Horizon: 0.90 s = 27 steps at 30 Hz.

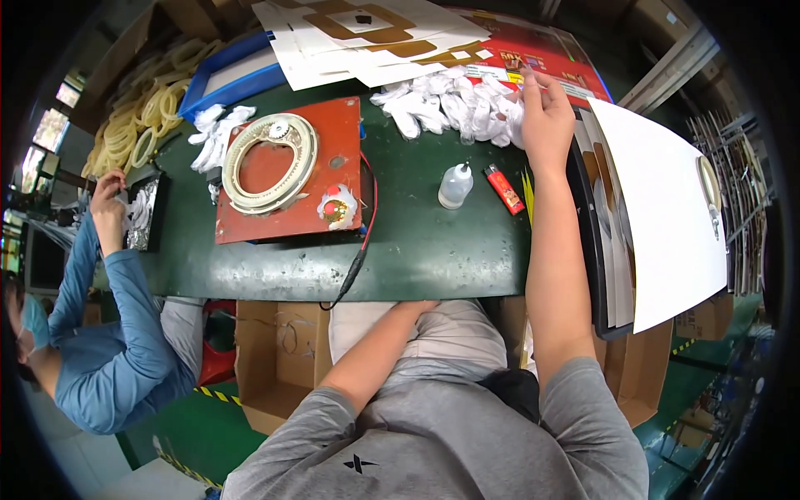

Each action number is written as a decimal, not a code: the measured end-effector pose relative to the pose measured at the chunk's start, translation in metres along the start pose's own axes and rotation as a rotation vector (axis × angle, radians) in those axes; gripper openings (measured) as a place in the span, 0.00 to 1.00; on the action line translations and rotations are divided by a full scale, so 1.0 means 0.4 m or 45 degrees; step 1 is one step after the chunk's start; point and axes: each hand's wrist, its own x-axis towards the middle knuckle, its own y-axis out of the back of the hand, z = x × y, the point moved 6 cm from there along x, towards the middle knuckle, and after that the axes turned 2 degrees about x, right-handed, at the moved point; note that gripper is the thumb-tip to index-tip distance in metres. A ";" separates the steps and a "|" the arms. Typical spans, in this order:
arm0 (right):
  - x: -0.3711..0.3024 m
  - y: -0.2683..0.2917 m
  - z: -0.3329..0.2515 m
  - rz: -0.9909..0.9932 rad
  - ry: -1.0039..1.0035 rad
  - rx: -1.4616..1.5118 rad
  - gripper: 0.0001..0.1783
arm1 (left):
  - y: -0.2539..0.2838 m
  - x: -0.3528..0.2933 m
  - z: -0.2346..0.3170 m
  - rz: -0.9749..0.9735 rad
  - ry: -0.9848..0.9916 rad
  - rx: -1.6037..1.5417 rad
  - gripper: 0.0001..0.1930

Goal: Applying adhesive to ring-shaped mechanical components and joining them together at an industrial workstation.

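Observation:
My right hand point(546, 121) is raised at the far right of the green table, beside a heap of small white bundles point(454, 104). Its thumb and fingers come together in a pinch; whatever they hold is too small to make out. My left hand point(419, 307) rests at my lap, its fingers hidden at the table's edge. A red square fixture point(333, 179) bears a cream toothed ring point(237, 187) with a small white gear point(279, 130) inside its far rim. Right of it stand a squeeze bottle point(456, 187) and a red lighter point(503, 190), lying flat.
A black tray point(593, 275) with sheets, topped by white board point(675, 225), lies at the right. Brown-and-white sheets point(375, 37) and a blue tray point(233, 79) lie far back. Cream rings point(150, 117) are heaped far left. A co-worker point(125, 333) sits at left; a cable point(367, 225) hangs over the front edge.

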 end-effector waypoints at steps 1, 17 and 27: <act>-0.001 0.000 0.002 -0.002 -0.001 -0.002 0.16 | -0.001 -0.006 0.001 -0.061 0.027 0.029 0.23; -0.013 -0.025 0.032 -0.276 -0.226 0.093 0.19 | -0.050 0.027 -0.045 0.079 0.061 0.026 0.22; 0.005 -0.012 0.004 -0.210 -0.164 0.497 0.25 | -0.038 0.016 -0.036 0.114 0.012 0.011 0.22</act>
